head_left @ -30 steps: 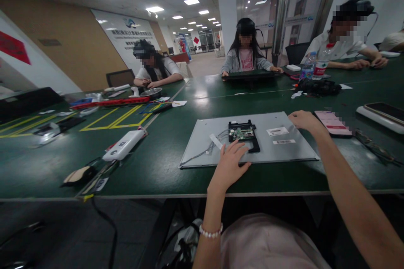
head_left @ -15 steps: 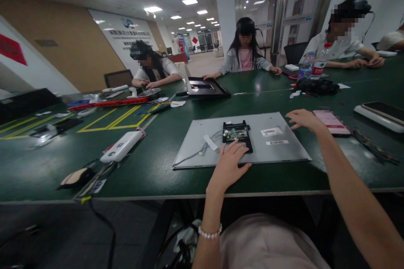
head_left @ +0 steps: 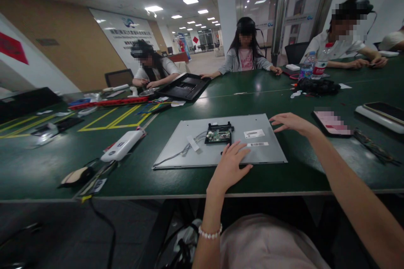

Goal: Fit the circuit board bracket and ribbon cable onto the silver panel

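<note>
A flat grey metal-backed display panel (head_left: 176, 138) lies on the green table before me. On its back sit a black bracket with a green circuit board (head_left: 217, 135), a bundle of grey cables (head_left: 193, 145) under a white strip, and two white labels (head_left: 254, 133). My left hand (head_left: 229, 164), a beaded bracelet at its wrist, rests over the panel's near edge with fingers spread, holding nothing. At the panel's right edge is my right hand (head_left: 292, 124), its fingers stretched out with the tips at the edge.
A black frame (head_left: 186, 87) lies across the table by a co-worker's hand (head_left: 206, 75). To the left is a white power strip (head_left: 122, 146); to the right, a pink phone (head_left: 333, 124) and a dark cable (head_left: 375, 145). Bottles (head_left: 318, 67) stand farther back.
The panel has slid left along the table, my right hand moving left with its edge. My left hand has hardly moved. Across the table, the black frame has shifted left and turned.
</note>
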The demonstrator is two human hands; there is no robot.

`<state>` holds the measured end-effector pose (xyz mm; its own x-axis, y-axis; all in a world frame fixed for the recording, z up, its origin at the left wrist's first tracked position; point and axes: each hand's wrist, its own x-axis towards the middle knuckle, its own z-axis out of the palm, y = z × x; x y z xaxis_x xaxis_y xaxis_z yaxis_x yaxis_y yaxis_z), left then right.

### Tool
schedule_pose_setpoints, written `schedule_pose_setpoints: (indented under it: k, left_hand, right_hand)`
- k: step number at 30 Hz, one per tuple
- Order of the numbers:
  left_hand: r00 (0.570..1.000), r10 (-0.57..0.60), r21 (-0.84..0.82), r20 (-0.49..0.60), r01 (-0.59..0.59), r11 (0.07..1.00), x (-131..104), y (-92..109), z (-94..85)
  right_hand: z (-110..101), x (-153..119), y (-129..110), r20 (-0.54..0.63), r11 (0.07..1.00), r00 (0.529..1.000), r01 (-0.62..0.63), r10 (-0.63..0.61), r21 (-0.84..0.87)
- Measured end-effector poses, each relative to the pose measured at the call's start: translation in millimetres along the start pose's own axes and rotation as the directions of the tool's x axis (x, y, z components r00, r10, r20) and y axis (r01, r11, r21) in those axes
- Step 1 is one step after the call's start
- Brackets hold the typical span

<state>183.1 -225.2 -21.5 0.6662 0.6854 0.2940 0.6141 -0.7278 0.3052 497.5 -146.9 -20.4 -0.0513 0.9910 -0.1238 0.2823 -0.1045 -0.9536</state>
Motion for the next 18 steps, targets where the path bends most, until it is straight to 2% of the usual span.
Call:
schedule_pose_setpoints:
  k: [12, 18]
  left_hand:
    - [0.999, -0.026, 0.002, 0.047, 0.026, 1.000, -1, 2, -2.0]
    - [0.998, -0.029, 0.002, 0.053, 0.029, 1.000, -2, 3, -1.3]
  right_hand:
    - [47, -2, -7, 0.100, 0.973, 0.973, 0.215, -0.207, -0.080]
    - [63, -3, -9, 0.116, 0.922, 0.947, 0.319, -0.300, -0.222]
